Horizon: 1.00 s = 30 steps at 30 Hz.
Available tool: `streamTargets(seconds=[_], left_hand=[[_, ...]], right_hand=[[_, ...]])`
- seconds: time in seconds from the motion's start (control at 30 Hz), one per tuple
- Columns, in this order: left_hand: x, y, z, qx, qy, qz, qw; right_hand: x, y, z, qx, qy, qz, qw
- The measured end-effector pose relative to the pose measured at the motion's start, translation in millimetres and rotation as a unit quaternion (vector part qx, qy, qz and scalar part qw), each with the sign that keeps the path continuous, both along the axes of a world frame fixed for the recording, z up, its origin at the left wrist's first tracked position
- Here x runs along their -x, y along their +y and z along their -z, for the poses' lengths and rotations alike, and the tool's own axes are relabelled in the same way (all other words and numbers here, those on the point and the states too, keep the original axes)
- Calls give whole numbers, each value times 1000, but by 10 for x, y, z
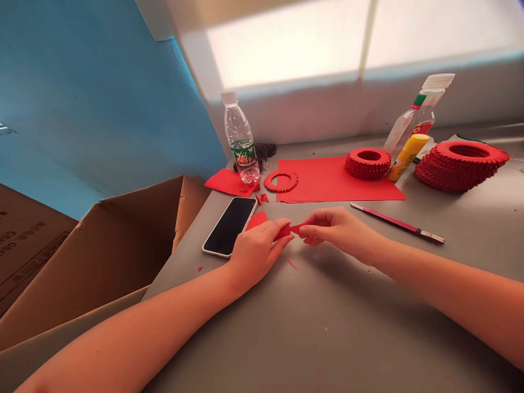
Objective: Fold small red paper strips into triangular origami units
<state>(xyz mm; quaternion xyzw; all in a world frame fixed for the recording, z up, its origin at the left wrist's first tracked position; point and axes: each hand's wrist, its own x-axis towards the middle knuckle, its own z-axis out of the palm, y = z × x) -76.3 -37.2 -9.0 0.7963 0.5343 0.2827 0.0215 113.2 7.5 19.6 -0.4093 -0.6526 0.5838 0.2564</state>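
Between thumb and fingers, my left hand (254, 252) pinches a small folded piece of red paper (283, 231). My right hand (333, 228) is closed on the pointed end of red paper (297, 228) that meets it; whether the two are one piece I cannot tell. Just behind my left hand lies a smartphone (230, 226) with a dark screen and white case. Another bit of red paper (257, 219) shows past my left knuckles. A thin red paper sliver (291, 264) rests on the table below my hands.
Red paper sheets (319, 183) carry a ring of folded paper (280, 181) and a stack of rings (368, 163). A bigger stack (460, 166), a yellow glue stick (408, 157), a craft knife (397, 222) and a water bottle (239, 139) stand or lie around. Cardboard box (106, 245) at left.
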Motion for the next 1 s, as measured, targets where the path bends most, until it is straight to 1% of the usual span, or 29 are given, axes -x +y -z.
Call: streamTargets(seconds=[0.07, 0.2, 0.4, 0.5, 0.6, 0.77, 0.9, 1.0], left_hand=[[4, 4, 8, -1, 7, 6, 1000], [-2, -3, 13, 4, 29, 24, 999], [-17, -36, 13, -2, 54, 39, 998], [-18, -45, 21, -8, 72, 55, 996], [-18, -46, 35, -10, 90, 67, 994], [-20, -47, 52, -22, 115, 69, 991], [-17, -49, 64, -31, 122, 69, 990], [-3, -37, 87, -45, 119, 70, 989]], right_hand=[[-1, 8, 18, 3, -2, 3, 1000], [25, -8, 47, -27, -13, 12, 999], [30, -14, 57, -89, -87, -19, 992], [17, 1, 64, -107, -123, -44, 986], [7, 11, 76, -108, -140, -61, 982], [9, 14, 96, -103, -143, -75, 981], [17, 17, 128, -81, -126, -81, 985], [19, 26, 143, -50, -103, -79, 990]])
